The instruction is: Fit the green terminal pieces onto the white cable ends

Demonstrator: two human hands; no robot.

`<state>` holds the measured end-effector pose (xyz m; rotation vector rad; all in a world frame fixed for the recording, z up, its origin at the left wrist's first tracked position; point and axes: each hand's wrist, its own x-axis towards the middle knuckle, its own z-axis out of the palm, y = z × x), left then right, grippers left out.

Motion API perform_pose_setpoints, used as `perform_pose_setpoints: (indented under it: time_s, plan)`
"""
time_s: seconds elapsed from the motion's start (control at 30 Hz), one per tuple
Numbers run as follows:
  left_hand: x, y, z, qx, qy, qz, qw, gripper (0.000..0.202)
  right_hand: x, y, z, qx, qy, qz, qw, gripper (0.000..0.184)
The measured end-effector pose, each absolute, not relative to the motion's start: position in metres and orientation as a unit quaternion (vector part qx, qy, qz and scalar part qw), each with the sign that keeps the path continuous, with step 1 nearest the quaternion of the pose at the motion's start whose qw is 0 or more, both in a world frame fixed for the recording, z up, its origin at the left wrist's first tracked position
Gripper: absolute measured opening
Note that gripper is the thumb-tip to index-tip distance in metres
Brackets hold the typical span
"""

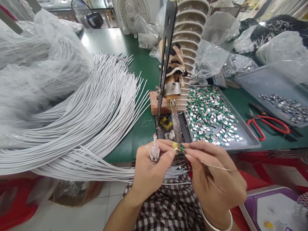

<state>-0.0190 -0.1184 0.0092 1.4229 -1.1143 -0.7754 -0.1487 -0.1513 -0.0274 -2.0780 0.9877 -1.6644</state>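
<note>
My left hand (148, 173) is closed around several white cables (154, 150), whose cut ends stick up from the fist. Between its thumb and forefinger one cable end points at the soldering iron (176, 125), which is clamped tip-down. A yellow covering shows at the left fingertip. Pinched in my right hand (214, 175) is a small green circuit board (182, 148) with a metal end, right at the iron's tip. A thin solder wire (218, 167) also runs through the right fingers. Whether cable and board touch is hidden by the fingertips.
A large bundle of white cables (96, 96) covers the left of the green table. At right stand a tray (250, 139) of small boards, red-handled pliers (274, 123) and a bin (271, 83) of metal parts. A brick (156, 102) and ribbed hose (190, 35) stand behind the iron.
</note>
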Motion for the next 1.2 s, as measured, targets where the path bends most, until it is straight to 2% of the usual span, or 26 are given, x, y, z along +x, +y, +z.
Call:
perform_pose_setpoints:
  time_s: [0.17, 0.43, 0.53, 0.63, 0.77, 0.9, 0.97, 1.2]
  plan:
    - [-0.018, -0.116, 0.010, 0.603, -0.463, -0.341, 0.552, 0.017, -0.151, -0.149, -0.026, -0.723, 0.330, -0.580, 0.177, 0.030]
    - [-0.016, -0.111, 0.001, 0.614, -0.485, -0.341, 0.521, 0.016, -0.158, -0.149, -0.035, -0.701, 0.332, -0.548, 0.313, 0.017]
    - [-0.014, -0.111, -0.001, 0.623, -0.531, -0.347, 0.458, 0.015, -0.157, -0.154, -0.036, -0.718, 0.379, -0.499, 0.305, 0.013]
    - [-0.011, -0.112, -0.001, 0.622, -0.510, -0.416, 0.424, 0.020, -0.154, -0.156, -0.038, -0.736, 0.368, -0.495, 0.279, 0.011]
    - [-0.012, -0.116, 0.003, 0.607, -0.451, -0.449, 0.476, 0.019, -0.150, -0.150, -0.042, -0.736, 0.383, -0.508, 0.231, 0.024]
    - [-0.013, -0.119, 0.007, 0.598, -0.439, -0.432, 0.513, 0.017, -0.148, -0.147, -0.043, -0.691, 0.352, -0.595, 0.210, 0.020]
    - [-0.013, -0.120, 0.008, 0.602, -0.430, -0.427, 0.520, 0.016, -0.147, -0.149, -0.040, -0.685, 0.326, -0.618, 0.206, 0.024]
    - [-0.010, -0.119, 0.002, 0.556, -0.401, -0.462, 0.562, 0.018, -0.147, -0.151, -0.031, -0.704, 0.313, -0.613, 0.172, 0.030]
